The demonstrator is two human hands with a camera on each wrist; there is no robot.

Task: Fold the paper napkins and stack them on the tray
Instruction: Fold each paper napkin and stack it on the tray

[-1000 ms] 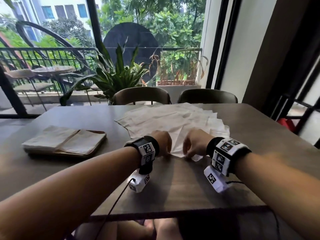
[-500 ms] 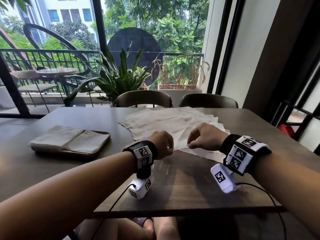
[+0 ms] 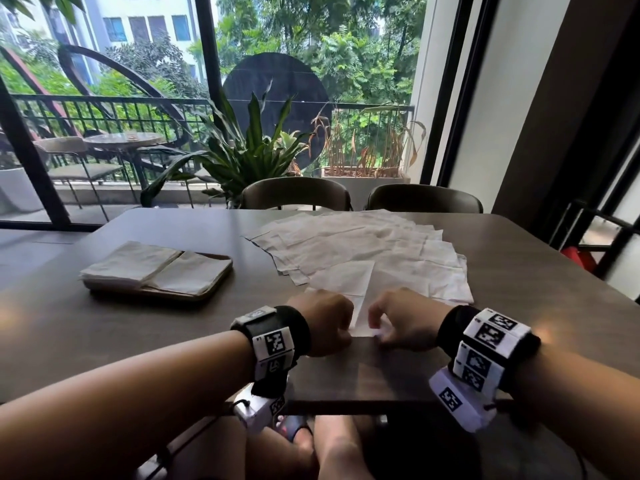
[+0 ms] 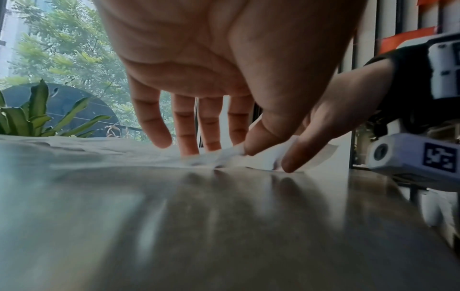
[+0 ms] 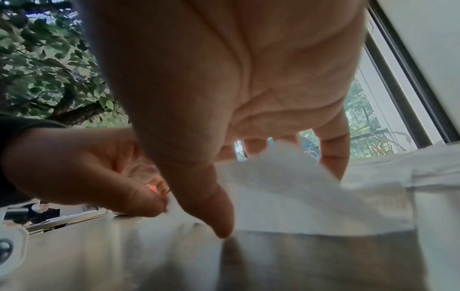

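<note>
White paper napkin (image 3: 349, 282) lies on the table (image 3: 519, 271), its near edge pinched by the left hand (image 3: 323, 322) and right hand (image 3: 403, 320). Folded napkins (image 3: 156, 268) sit in 2 piles on the brown tray (image 3: 214, 289).

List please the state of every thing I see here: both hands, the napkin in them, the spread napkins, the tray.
left hand: pinches the napkin's near edge
right hand: pinches the same edge
napkin: partly folded, on the table
unfolded napkins: spread flat, overlapping
tray: holds two stacks of folded napkins
</note>
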